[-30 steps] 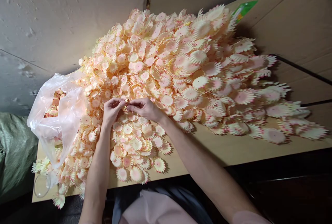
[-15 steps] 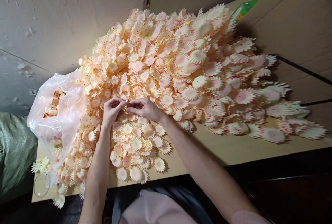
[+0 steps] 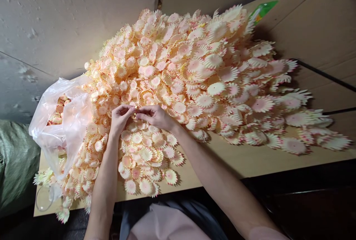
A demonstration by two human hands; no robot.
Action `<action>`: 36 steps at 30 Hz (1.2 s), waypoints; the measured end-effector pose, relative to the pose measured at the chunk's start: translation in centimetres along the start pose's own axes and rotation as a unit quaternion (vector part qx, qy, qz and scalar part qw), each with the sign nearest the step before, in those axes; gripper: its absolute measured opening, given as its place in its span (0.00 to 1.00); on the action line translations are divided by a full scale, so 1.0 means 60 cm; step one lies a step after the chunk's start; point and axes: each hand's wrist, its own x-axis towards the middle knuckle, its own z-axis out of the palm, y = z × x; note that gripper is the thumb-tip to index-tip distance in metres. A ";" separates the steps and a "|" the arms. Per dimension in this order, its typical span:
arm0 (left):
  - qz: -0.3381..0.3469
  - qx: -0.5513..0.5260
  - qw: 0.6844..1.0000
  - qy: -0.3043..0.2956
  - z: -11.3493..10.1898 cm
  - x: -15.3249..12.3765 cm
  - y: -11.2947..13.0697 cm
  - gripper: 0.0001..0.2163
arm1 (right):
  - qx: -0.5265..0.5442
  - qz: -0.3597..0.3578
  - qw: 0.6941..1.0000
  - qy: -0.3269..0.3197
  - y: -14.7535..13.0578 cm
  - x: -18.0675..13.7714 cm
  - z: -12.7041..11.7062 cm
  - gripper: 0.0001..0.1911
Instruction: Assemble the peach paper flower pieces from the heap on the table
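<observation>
My left hand (image 3: 122,117) and my right hand (image 3: 152,116) meet fingertip to fingertip over the pile of flower pieces. Both are closed in a pinch. Between them shows a tiny pale yellow flower piece (image 3: 136,109), mostly hidden by the fingers. Around and beneath the hands spreads a big heap of artificial flower pieces (image 3: 204,100), cream and pale pink with fringed, reddish-tipped edges. A smaller cluster of flower pieces (image 3: 146,154) lies on the table between my forearms.
A translucent plastic bag (image 3: 73,121) with more small pieces in it sits at the left. Near the table's left corner lies a clear round object (image 3: 44,198). A green packet (image 3: 263,11) is at the far right, and a green sack (image 3: 16,166) stands beyond the table (image 3: 239,158).
Hardly anything differs. Both hands stay pinched together at the same spot, with only a slight shift of the fingers and the view.
</observation>
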 end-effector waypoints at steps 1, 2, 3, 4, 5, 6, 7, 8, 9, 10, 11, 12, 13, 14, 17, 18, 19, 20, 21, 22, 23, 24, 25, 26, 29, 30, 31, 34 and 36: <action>0.000 0.001 1.000 0.001 0.000 0.000 0.000 0.10 | 0.002 0.002 1.000 0.001 0.000 0.000 0.001 0.14; -0.001 0.003 1.000 0.002 0.000 0.000 -0.001 0.11 | 0.003 0.004 1.000 0.003 -0.001 0.000 0.001 0.14; -0.001 0.004 1.000 0.002 0.000 0.000 -0.001 0.11 | 0.004 0.005 1.000 0.005 -0.002 0.000 0.002 0.14; -0.002 0.005 1.000 0.002 0.000 0.000 -0.001 0.11 | 0.004 0.005 1.000 0.006 -0.002 0.000 0.002 0.15; -0.002 0.006 1.000 0.001 0.000 0.000 -0.001 0.11 | 0.004 0.004 1.000 0.007 -0.002 0.000 0.002 0.15; -0.002 0.007 1.000 0.000 0.000 0.000 -0.001 0.11 | 0.003 0.002 1.000 0.007 -0.002 0.000 0.002 0.15; -0.001 0.008 1.000 -0.002 0.000 -0.001 -0.001 0.11 | 0.001 0.000 1.000 0.007 -0.002 0.000 0.002 0.14; -0.001 0.009 1.000 -0.005 0.000 -0.001 -0.001 0.10 | 0.000 -0.002 1.000 0.007 -0.002 0.000 0.002 0.14; -0.001 0.009 1.000 -0.008 0.000 -0.001 0.000 0.10 | -0.001 -0.002 1.000 0.008 -0.002 0.000 0.002 0.14; 0.000 0.009 1.000 -0.009 0.000 0.000 0.000 0.10 | -0.002 -0.002 1.000 0.009 -0.001 0.000 0.002 0.14; 0.000 0.009 1.000 -0.010 0.000 0.000 0.001 0.10 | -0.004 -0.002 1.000 0.010 -0.002 0.000 0.002 0.14; 0.000 0.009 1.000 -0.009 0.001 0.000 0.001 0.10 | -0.005 -0.001 1.000 0.009 -0.002 0.000 0.002 0.14; 0.000 0.010 1.000 -0.008 0.001 0.000 0.002 0.10 | -0.006 -0.002 1.000 0.008 -0.002 0.000 0.003 0.14; 0.000 0.011 1.000 -0.006 0.001 0.000 0.002 0.11 | -0.007 -0.003 1.000 0.008 -0.003 0.000 0.004 0.14; -0.003 0.012 1.000 -0.003 0.002 -0.001 0.003 0.11 | -0.013 -0.005 1.000 0.008 -0.006 -0.001 0.006 0.14; -0.003 0.011 1.000 -0.004 0.002 -0.001 0.003 0.11 | -0.014 -0.005 1.000 0.008 -0.007 -0.002 0.006 0.14; -0.002 0.008 1.000 -0.006 0.003 -0.001 0.003 0.10 | -0.015 -0.006 1.000 0.008 -0.008 -0.002 0.006 0.14; -0.001 0.006 1.000 -0.008 0.003 -0.001 0.003 0.10 | -0.015 -0.008 1.000 0.008 -0.009 -0.002 0.007 0.14; 0.000 0.004 1.000 -0.009 0.003 -0.001 0.004 0.10 | -0.014 -0.011 1.000 0.009 -0.010 -0.002 0.007 0.14; 0.001 0.003 1.000 -0.010 0.004 -0.002 0.005 0.10 | -0.013 -0.012 1.000 0.009 -0.011 -0.002 0.007 0.13; 0.001 0.004 1.000 -0.011 0.004 -0.002 0.006 0.10 | -0.014 -0.012 1.000 0.009 -0.012 -0.002 0.007 0.13; 0.002 0.007 1.000 -0.011 0.004 -0.002 0.007 0.10 | -0.016 -0.010 1.000 0.008 -0.013 -0.003 0.007 0.13; 0.001 0.013 1.000 -0.010 0.005 -0.002 0.009 0.10 | -0.018 -0.009 1.000 0.005 -0.013 -0.003 0.008 0.13; 0.000 0.019 1.000 -0.009 0.005 -0.002 0.010 0.11 | -0.020 -0.007 1.000 0.002 -0.014 -0.003 0.008 0.13; 0.000 0.034 0.999 -0.003 0.005 -0.002 0.011 0.12 | -0.031 -0.005 0.999 -0.006 -0.015 -0.005 0.008 0.14; 0.001 0.035 0.999 -0.002 0.005 -0.002 0.011 0.12 | -0.036 -0.005 0.999 -0.007 -0.015 -0.006 0.008 0.14; 0.002 0.034 0.999 -0.001 0.005 -0.001 0.011 0.12 | -0.041 -0.005 0.999 -0.006 -0.015 -0.006 0.008 0.15; 0.004 0.035 0.999 0.000 0.005 -0.001 0.009 0.12 | -0.048 -0.006 0.999 -0.006 -0.014 -0.006 0.007 0.14; 0.005 0.038 0.999 -0.001 0.005 0.000 0.009 0.12 | -0.048 -0.008 0.999 -0.009 -0.014 -0.005 0.006 0.14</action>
